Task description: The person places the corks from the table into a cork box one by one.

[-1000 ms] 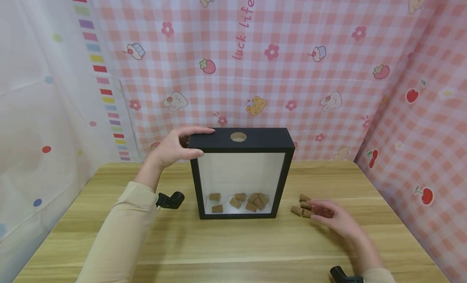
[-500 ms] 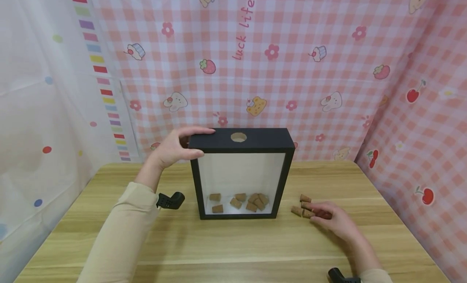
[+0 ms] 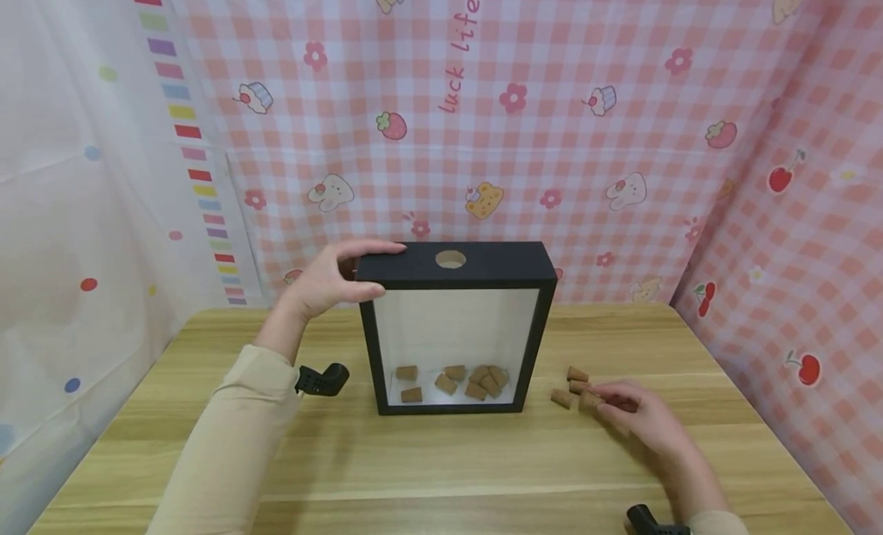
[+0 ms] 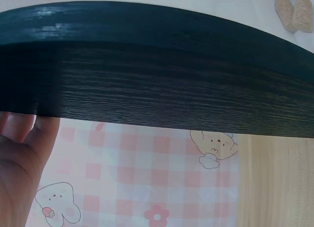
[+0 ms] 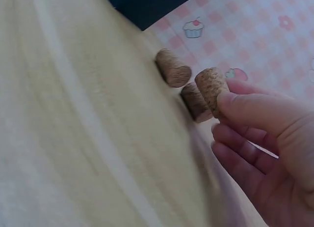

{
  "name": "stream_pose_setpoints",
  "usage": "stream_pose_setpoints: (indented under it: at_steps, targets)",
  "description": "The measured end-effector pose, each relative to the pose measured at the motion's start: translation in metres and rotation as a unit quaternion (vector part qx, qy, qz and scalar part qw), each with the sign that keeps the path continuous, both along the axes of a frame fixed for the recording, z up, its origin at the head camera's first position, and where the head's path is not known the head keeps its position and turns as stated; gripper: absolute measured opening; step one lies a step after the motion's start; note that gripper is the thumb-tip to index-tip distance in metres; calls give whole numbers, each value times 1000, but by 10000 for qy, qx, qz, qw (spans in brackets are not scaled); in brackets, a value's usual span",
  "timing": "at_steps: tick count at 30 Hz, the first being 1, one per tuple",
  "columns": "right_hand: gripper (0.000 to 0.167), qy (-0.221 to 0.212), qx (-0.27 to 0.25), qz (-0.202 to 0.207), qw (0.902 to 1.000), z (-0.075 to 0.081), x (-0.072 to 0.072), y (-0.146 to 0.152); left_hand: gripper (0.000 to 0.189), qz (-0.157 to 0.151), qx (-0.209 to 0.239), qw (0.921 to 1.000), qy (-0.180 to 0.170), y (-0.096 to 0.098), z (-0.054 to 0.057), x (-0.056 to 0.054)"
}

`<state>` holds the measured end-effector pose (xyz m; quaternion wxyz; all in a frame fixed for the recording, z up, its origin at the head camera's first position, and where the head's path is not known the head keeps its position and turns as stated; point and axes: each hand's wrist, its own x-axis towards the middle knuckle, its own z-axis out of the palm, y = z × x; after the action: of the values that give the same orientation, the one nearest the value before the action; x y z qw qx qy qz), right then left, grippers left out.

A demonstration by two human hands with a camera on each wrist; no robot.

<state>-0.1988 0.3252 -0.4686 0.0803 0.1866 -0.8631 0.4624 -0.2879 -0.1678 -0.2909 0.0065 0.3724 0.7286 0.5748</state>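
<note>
A black shadow-box frame [image 3: 476,264] with a clear front and a round hole in its top stands upright on the table. My left hand [image 3: 336,274] grips its upper left corner, thumb on the front edge and fingers over the top toward the back. In the left wrist view the frame's dark side [image 4: 147,84] hides most of the fingertips. Several corks [image 3: 411,395] lie inside, at the bottom. To the right of the frame, my right hand [image 3: 638,418] pinches a cork [image 5: 211,88] between thumb and fingers. Loose corks [image 5: 172,68] lie on the table just beyond it.
The wooden table [image 3: 441,474] runs back to a pink checked curtain [image 3: 552,152]. A white dotted cloth [image 3: 83,213] hangs at the left, and more checked cloth [image 3: 793,290] at the right. Black wrist devices [image 3: 323,379] sit on both forearms.
My right fingers have closed on the nearest cork and drawn it slightly right, away from the others. The left hand and the frame hold still.
</note>
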Motion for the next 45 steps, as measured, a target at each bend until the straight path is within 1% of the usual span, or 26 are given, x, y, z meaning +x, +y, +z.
stream_pose_setpoints:
  at_steps: [2, 5, 9, 17, 20, 26, 32, 37, 42, 45]
  targets:
    - [26, -228, -136, -88, 9996, 4, 2, 2, 50, 7, -4, 10000, -7, 0, 0, 0]
    - [29, -345, -123, -222, 9991, 12, 3, 4, 51, 5, -12, 10000, -10, 1, 0, 1]
    - [28, -9, 139, -284, 9995, 26, 1, 4, 50, 14, -7, 10000, -24, 1, 0, 1]
    - [29, 645, 130, 64, 9978, 65, -6, -4, 50, 61, -26, 10000, -7, 0, -1, 0]
    - [29, 913, 148, 145, 9956, 80, -10, -8, 50, 61, -26, 10000, -2, 0, -1, 0]
    - [29, 1420, -33, 345, 9893, 115, -18, -18, 50, 41, -19, 10000, -3, 0, -1, 0]
    - [30, 1756, 6, 293, 9840, 152, -22, -31, 50, 29, -9, 10000, -31, 0, 0, 1]
    - [31, 2023, -71, 413, 9784, 178, -23, -40, 50, 20, -17, 10000, -71, -1, 0, 1]
    - [31, 2232, -1, 433, 9738, 198, -26, -49, 51, 2, -12, 10000, -44, -1, 0, 1]
    - [32, 2315, -36, 620, 9708, 207, -28, -55, 51, -11, -6, 10000, -32, 0, 1, 1]
